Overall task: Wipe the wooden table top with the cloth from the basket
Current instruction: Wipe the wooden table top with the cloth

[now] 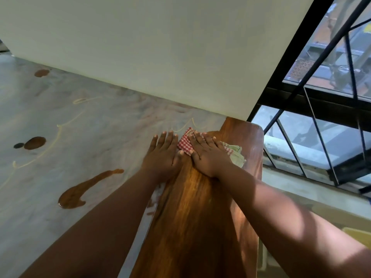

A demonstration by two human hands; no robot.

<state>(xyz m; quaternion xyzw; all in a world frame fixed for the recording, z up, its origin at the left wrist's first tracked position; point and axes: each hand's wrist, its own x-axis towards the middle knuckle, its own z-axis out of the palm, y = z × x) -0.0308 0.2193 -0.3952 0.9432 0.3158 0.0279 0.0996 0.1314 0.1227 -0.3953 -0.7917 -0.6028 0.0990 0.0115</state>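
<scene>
A narrow, glossy brown wooden table top (192,217) runs away from me toward the wall. A red-and-white checked cloth (183,144) with a pale green part (236,155) lies near the table's far end. My right hand (206,155) presses flat on the cloth, fingers spread and covering its middle. Just beside it, my left hand (162,153) rests flat at the table's left edge, its thumb touching the cloth's near corner. The basket is out of view.
A white wall (160,47) stands just beyond the table's far end. A black metal window grille (313,109) runs along the right. The grey marbled floor (70,121) at left carries brown stains (84,191).
</scene>
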